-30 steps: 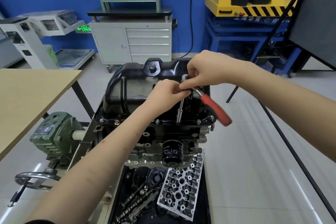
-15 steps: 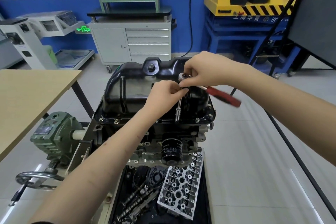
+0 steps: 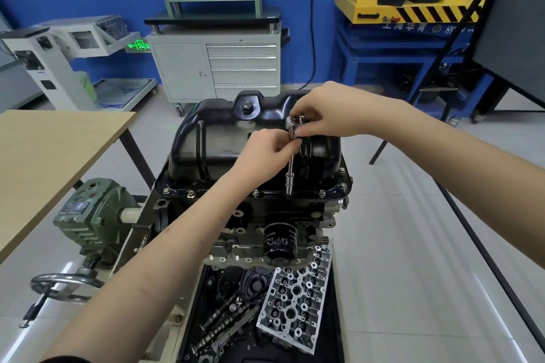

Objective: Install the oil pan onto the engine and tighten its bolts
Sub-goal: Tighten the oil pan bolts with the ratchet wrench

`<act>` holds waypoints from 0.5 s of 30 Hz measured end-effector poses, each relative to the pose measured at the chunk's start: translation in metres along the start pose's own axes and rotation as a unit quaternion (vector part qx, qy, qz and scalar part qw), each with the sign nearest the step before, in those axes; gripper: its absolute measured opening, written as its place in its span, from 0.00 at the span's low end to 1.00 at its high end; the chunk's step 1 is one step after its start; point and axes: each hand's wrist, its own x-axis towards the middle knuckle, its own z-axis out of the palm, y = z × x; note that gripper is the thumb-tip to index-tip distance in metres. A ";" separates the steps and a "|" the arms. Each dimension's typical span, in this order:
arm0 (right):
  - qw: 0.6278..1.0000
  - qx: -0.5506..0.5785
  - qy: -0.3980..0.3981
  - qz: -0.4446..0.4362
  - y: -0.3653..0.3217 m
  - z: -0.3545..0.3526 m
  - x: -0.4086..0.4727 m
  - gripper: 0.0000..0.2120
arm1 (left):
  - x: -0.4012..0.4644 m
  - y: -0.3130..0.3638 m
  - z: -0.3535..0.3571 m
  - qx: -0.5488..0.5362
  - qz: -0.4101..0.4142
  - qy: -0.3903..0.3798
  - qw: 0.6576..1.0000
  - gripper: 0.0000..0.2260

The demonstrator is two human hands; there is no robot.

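A black oil pan (image 3: pixel 224 150) sits on top of the engine (image 3: pixel 253 224), which hangs in a stand. Bolts (image 3: pixel 322 193) line the pan's near flange. A ratchet with a long extension (image 3: pixel 290 174) stands upright on a bolt at the near edge. My right hand (image 3: pixel 327 110) grips the ratchet head (image 3: pixel 292 122) from above; its red handle is hidden behind that hand. My left hand (image 3: pixel 265 153) pinches the extension just under the head.
A black oil filter (image 3: pixel 278 243) juts from the engine's front. Below, a tray holds a cylinder head (image 3: pixel 295 300) and camshafts (image 3: pixel 224 324). A green gearbox (image 3: pixel 88 218) with a handwheel (image 3: pixel 63 284) is at left, beside a wooden table (image 3: pixel 50 156). A black stand leg (image 3: pixel 483 250) crosses the floor at right.
The red ratchet handle has swung from the near right round towards the back, and is now out of sight behind my right hand. My left hand stays on the extension.
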 end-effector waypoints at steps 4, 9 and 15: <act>0.998 -0.037 0.033 0.041 0.000 0.004 0.005 0.22 | -0.002 0.001 0.007 0.004 -0.001 0.023 1.000 0.12; 1.000 -0.004 0.008 0.015 -0.006 0.001 0.005 0.11 | -0.003 0.001 0.003 0.024 0.020 0.007 0.999 0.15; 0.999 0.012 -0.043 -0.021 -0.004 -0.005 0.004 0.09 | -0.002 0.000 -0.005 0.006 0.009 -0.035 0.999 0.12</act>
